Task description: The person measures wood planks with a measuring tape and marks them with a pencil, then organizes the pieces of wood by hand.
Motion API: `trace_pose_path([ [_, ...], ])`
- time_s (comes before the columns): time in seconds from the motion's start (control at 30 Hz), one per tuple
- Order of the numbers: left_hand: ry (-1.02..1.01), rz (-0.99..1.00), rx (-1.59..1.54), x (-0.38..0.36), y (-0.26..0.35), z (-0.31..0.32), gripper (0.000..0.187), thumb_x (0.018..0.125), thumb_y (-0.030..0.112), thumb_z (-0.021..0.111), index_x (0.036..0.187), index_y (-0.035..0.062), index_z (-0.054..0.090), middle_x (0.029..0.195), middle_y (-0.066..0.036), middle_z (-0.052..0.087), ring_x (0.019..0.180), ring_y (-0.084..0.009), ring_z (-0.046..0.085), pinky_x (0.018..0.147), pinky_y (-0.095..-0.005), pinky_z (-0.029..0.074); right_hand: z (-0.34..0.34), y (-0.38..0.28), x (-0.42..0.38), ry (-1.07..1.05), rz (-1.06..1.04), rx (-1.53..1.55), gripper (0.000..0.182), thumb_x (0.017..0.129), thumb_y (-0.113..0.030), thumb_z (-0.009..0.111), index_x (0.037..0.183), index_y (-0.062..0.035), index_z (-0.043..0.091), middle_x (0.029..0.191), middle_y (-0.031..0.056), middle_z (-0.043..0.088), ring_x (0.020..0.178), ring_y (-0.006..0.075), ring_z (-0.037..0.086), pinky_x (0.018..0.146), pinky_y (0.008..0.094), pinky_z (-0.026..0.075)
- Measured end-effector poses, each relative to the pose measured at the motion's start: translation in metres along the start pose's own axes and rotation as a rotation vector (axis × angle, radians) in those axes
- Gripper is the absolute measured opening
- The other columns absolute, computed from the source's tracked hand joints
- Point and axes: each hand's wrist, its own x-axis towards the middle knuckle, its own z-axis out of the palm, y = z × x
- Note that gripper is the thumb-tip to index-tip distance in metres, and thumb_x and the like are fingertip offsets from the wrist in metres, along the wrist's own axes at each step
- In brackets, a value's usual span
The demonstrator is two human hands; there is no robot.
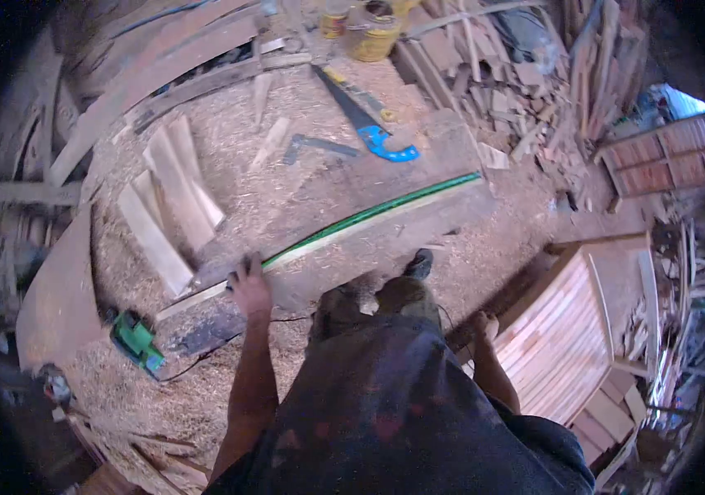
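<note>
**woodguy:** Plank [373,216] with the green edge is what the left hand [250,286] is on. It runs long across the sawdust-covered bench [303,177], from lower left up to the right, sitting on top of a thick dark slab [418,177]. Left hand is clamped over the near end of it, fingers curled over the edge, so it's grasping the plank.

**shavings22:** And the right hand [484,324]? Only 1 view, from the head camera, so that's all we get.

**woodguy:** It's down low by the person's side, well apart from the plank, just beside a slatted wooden panel [571,338] that stands next to the bench. It's small and half turned away, so I can't tell if it's clenched or loose, or whether it actually touches the panel.

**shavings22:** Other stuff on the bench?

**woodguy:** Blue-handled handsaw [365,120] at the far side, a few short boards [167,202] fanned out on the left, and a green power tool [138,340] with a cord lying in the shavings near the left hand. Yellow bucket [376,33] at the far edge, and a pile of offcuts [526,82] behind it on the right.
</note>
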Motion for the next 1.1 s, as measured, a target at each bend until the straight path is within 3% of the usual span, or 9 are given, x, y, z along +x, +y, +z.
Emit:
trace_pose_path([
  [0.1, -0.015, -0.012, -0.003, 0.0, 0.001, 0.009, 0.061, 0.094, 0.026, 0.069, 0.152, 0.0395, 0.056, 0.15, -0.005, 0.055, 0.133, -0.0414, 0.053, 0.101, -0.067, 0.048, -0.003, 0.138, 0.036, -0.049, -0.233, -0.185, 0.044, 0.093, -0.042, 0.069, 0.095, 0.0009, 0.076, 0.086, 0.0199, 0.075, 0.074, 0.0324, 0.064, 0.068, 0.0488, 0.051],
  [0.13, -0.034, -0.037, 0.0, 0.0, 0.004, 0.004, 0.062, 0.094, 0.027, 0.069, 0.153, 0.04, 0.055, 0.151, -0.005, 0.055, 0.133, -0.0418, 0.052, 0.101, -0.0667, 0.048, -0.008, 0.144, 0.023, -0.085, -0.182, -0.048, 0.022, 0.095, -0.028, 0.072, 0.093, -0.0067, 0.067, 0.079, 0.0045, 0.065, 0.067, 0.0186, 0.059, 0.057, 0.036, 0.05],
  [0.23, -0.074, -0.04, -0.027, 0.0, 0.001, 0.003, 0.063, 0.095, 0.028, 0.07, 0.154, 0.0404, 0.054, 0.15, -0.009, 0.054, 0.135, -0.0424, 0.051, 0.102, -0.0669, 0.048, -0.029, 0.076, -0.039, -0.443, 0.082, 0.138, 0.031, 0.088, -0.028, 0.072, 0.107, -0.0045, 0.077, 0.094, 0.0098, 0.076, 0.085, 0.0202, 0.068, 0.074, 0.0422, 0.054],
  [0.33, -0.077, -0.021, -0.039, -0.001, -0.001, 0.002, 0.062, 0.095, 0.028, 0.07, 0.154, 0.0402, 0.055, 0.15, -0.011, 0.054, 0.135, -0.0435, 0.05, 0.103, -0.0685, 0.047, -0.017, 0.085, -0.019, -0.422, -0.708, -0.4, 0.021, 0.091, -0.025, 0.066, 0.092, -0.0069, 0.076, 0.094, 0.0093, 0.078, 0.084, 0.0206, 0.071, 0.076, 0.0413, 0.057],
  [0.47, -0.053, -0.025, -0.06, -0.007, 0.0, -0.002, 0.059, 0.096, 0.027, 0.068, 0.152, 0.0408, 0.057, 0.149, -0.013, 0.054, 0.138, -0.0438, 0.049, 0.106, -0.0713, 0.044, -0.012, 0.088, 0.033, -0.467, -0.499, 0.001, 0.026, 0.094, -0.026, 0.061, 0.078, -0.0084, 0.072, 0.087, 0.008, 0.078, 0.076, 0.0253, 0.071, 0.074, 0.0452, 0.058],
  [0.53, -0.048, -0.031, -0.053, -0.005, -0.003, 0.004, 0.058, 0.096, 0.027, 0.068, 0.151, 0.0412, 0.058, 0.149, -0.013, 0.054, 0.139, -0.0439, 0.049, 0.107, -0.0722, 0.043, -0.019, 0.084, 0.088, -0.465, -1.055, -0.647, 0.018, 0.081, -0.019, 0.07, 0.07, -0.0069, 0.064, 0.075, 0.0036, 0.065, 0.072, 0.0201, 0.066, 0.062, 0.036, 0.05],
  [0.6, -0.077, -0.05, -0.06, -0.005, -0.001, -0.002, 0.057, 0.096, 0.027, 0.068, 0.15, 0.0415, 0.058, 0.149, -0.011, 0.055, 0.139, -0.044, 0.049, 0.108, -0.0722, 0.043, -0.044, 0.042, 0.103, -0.676, 0.188, 0.523, 0.014, 0.093, -0.017, 0.069, 0.082, -0.0079, 0.068, 0.077, 0.0048, 0.066, 0.067, 0.0189, 0.064, 0.058, 0.0379, 0.053],
  [0.97, 0.003, 0.008, -0.078, 0.005, -0.019, 0.039, 0.054, 0.096, 0.034, 0.071, 0.148, 0.043, 0.061, 0.145, -0.008, 0.056, 0.134, -0.0406, 0.051, 0.105, -0.0711, 0.045, -0.125, 0.03, 0.104, -0.453, -0.228, 0.094, 0.016, 0.09, -0.013, 0.068, 0.094, -0.0013, 0.077, 0.082, 0.0066, 0.074, 0.073, 0.017, 0.069, 0.06, 0.0356, 0.055],
  [1.1, 0.012, 0.013, -0.074, 0.005, -0.017, 0.037, 0.054, 0.096, 0.031, 0.07, 0.148, 0.0429, 0.061, 0.144, -0.01, 0.057, 0.134, -0.0406, 0.051, 0.105, -0.0707, 0.045, -0.133, 0.071, 0.099, -0.48, -0.456, -0.299, 0.041, 0.097, -0.047, 0.066, 0.102, -0.0086, 0.08, 0.087, 0.0196, 0.076, 0.085, 0.0315, 0.077, 0.068, 0.0501, 0.056],
])
